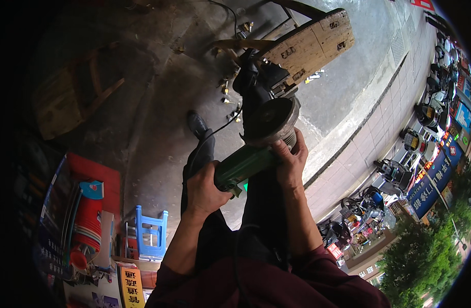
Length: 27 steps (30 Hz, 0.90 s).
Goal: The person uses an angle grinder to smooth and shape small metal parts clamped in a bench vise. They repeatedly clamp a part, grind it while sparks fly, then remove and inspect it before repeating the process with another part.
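Note:
In both hands I hold a green angle grinder (243,163) over my legs. My left hand (204,190) grips the rear end of its body. My right hand (291,163) closes around the head end, its thumb by a ribbed part under the metal guard (295,119). The dark disc (269,117) faces up within the guard; whether it turns cannot be told. A black cord (224,125) passes above the grinder's body. Beyond the disc, a worn wooden bench (316,42) stands tilted in view, with a dark clamp-like metal piece (283,90) at its near end.
Small metal fittings (226,90) lie scattered on the concrete floor near my dark shoe (197,124). At left are a wooden stool (58,111), a blue plastic stool (150,231) and red stacked plastic ware (88,223). Parked motorcycles (393,171) line the street beyond the paving (368,138).

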{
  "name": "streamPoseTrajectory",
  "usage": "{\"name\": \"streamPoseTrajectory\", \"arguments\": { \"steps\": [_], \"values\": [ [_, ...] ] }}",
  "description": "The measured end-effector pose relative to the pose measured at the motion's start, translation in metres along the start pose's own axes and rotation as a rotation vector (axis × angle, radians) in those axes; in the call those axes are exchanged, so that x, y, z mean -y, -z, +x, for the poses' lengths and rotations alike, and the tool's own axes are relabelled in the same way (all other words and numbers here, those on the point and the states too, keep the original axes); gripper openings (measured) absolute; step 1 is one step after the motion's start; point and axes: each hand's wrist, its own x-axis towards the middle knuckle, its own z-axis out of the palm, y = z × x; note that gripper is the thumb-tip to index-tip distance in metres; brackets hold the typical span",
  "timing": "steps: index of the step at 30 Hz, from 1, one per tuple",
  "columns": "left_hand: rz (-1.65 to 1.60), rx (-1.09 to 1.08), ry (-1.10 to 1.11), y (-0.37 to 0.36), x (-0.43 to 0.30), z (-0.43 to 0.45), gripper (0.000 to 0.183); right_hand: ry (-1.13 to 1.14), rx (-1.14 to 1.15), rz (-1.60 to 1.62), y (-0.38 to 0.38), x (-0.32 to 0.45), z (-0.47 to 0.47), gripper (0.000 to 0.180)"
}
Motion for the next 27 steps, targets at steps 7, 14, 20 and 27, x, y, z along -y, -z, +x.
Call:
{"name": "streamPoseTrajectory", "arguments": {
  "steps": [7,14,20,27],
  "values": [
    [0.004,0.007,0.032,-0.002,0.006,0.004,0.062,-0.044,-0.014,-0.06,-0.002,0.003,0.005,0.052],
    [0.014,0.023,0.065,0.0,0.005,0.009,0.06,-0.064,-0.019,-0.049,-0.005,0.004,0.006,0.053],
    [-0.003,0.053,0.074,0.002,0.004,0.012,0.061,-0.069,-0.028,-0.094,-0.006,0.006,0.007,0.054],
    [-0.011,0.087,0.132,0.002,0.008,0.013,0.061,-0.072,-0.037,-0.13,-0.01,0.006,0.009,0.054]
  ]
}}
